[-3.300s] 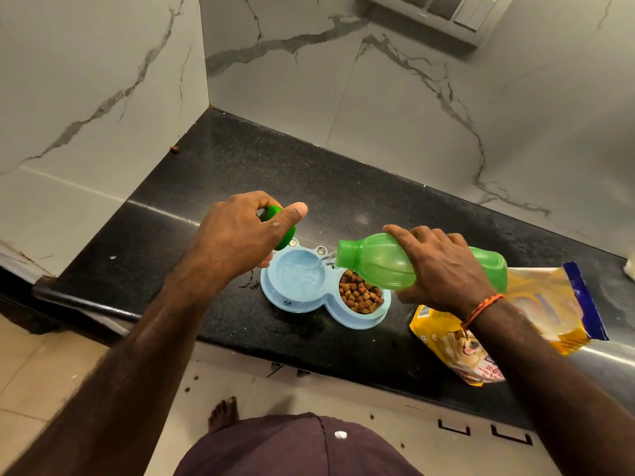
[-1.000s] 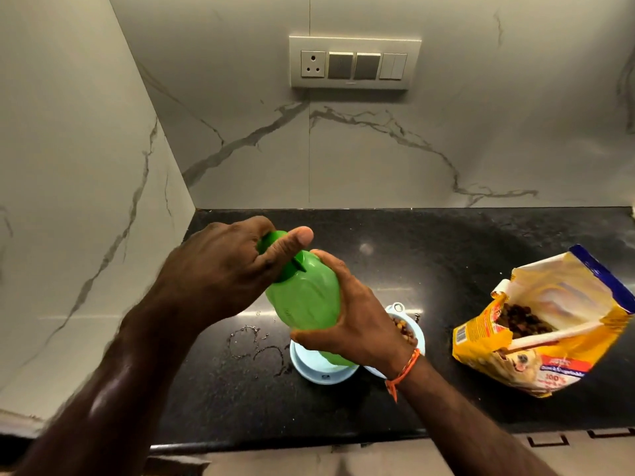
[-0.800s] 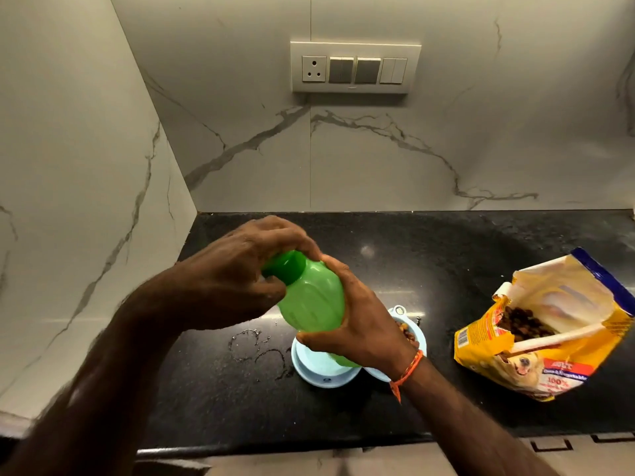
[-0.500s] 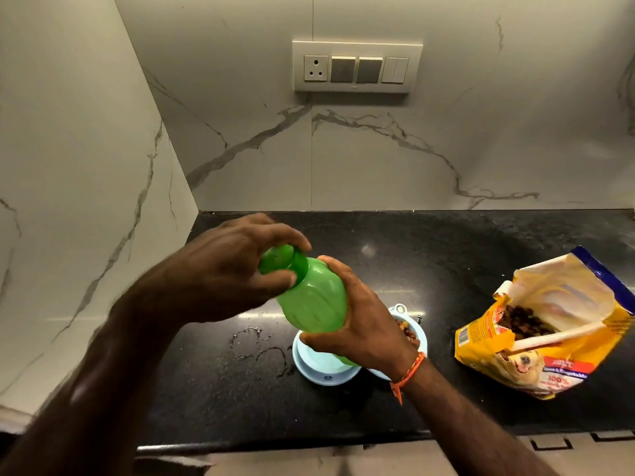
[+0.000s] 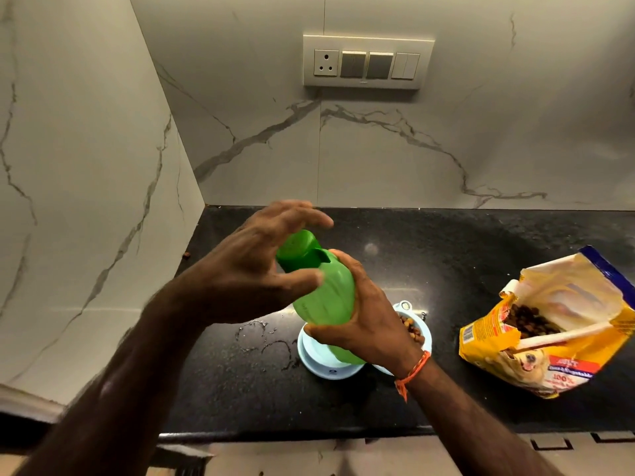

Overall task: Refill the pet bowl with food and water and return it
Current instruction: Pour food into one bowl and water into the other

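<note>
Two hands raised over counter, right hand [image 5: 364, 324] gripping green bottle [image 5: 323, 304], left hand [image 5: 254, 269] fingers spread loosely around cap [image 5: 297, 250]

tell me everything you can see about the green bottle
The green bottle looks like translucent green plastic with a slightly ribbed, rounded body. A darker green cap sits on its neck, with a small tab at its edge. The bottle is tilted, cap up and to the left, held in the air above the pale blue pet bowl. The right hand grips its body from the right side, hiding part of it. The left hand is at the cap with fingers spread; whether it touches the cap is unclear.
</note>
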Tool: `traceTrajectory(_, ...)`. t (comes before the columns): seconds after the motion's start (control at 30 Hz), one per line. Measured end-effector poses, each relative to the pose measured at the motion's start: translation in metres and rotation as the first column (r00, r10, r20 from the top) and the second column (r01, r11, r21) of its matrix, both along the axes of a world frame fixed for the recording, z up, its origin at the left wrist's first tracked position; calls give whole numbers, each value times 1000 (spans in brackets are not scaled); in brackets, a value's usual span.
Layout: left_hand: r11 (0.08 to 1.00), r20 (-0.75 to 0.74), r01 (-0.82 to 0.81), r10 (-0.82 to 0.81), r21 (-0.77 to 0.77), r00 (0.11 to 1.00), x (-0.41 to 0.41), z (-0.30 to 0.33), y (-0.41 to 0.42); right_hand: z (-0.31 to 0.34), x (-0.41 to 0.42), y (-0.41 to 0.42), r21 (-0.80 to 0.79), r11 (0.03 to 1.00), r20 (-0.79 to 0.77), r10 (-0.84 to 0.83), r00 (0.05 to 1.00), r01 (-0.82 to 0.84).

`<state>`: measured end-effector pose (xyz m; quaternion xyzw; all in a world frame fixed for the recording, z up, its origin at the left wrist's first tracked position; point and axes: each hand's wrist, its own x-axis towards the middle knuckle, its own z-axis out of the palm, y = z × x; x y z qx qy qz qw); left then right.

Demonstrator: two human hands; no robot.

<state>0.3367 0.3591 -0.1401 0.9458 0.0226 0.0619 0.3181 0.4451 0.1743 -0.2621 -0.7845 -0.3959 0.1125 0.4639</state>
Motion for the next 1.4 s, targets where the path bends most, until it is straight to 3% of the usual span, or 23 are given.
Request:
traceTrajectory(0.07, 969, 33, -206, 204, 136, 978, 4, -2, -8, 1, -1, 3, -3, 1000, 16, -4, 1000, 4)
traceTrajectory(0.13, 925, 125, -287, 263, 250, 957, 7, -3, -12, 2, -3, 4, 1, 1000, 19, 5, 1000, -5)
traceTrajectory(0.33, 971, 237, -163, 119, 174, 964, 3, 1, -1, 4, -1, 12, 21, 999, -49, 35, 998, -34)
traceTrajectory(0.5, 968, 282, -215, 172, 129, 944, 1, 0, 8, 1, 0, 33, 30, 997, -96, 71, 993, -68)
traceTrajectory(0.63, 962, 241, -211, 167, 172, 956, -3, -2, 19, -13, 6, 40, -38, 990, -125, 128, 984, -134)
traceTrajectory(0.73, 931, 222, -297, 250, 211, 942, -7, -3, 27, -20, 13, 24, -93, 990, -110, 95, 989, -105)
traceTrajectory(0.9, 863, 130, -449, 430, 233, 894, -9, -17, 42, -36, 44, -27, -210, 976, 8, -55, 998, 56)
traceTrajectory(1.1, 815, 23, -529, 540, 237, 842, -2, -40, 47, -59, 81, -82, -381, 887, 115, -233, 966, 260)
traceTrajectory(1.27, 778, 6, -587, 601, 222, 799, -3, -42, 46, -65, 91, -98, -545, 816, 39, -204, 978, 192)
traceTrajectory(1.4, 750, -48, -593, 631, 294, 775, -9, -48, 39, -73, 90, -104, -606, 788, -23, -151, 988, 106)
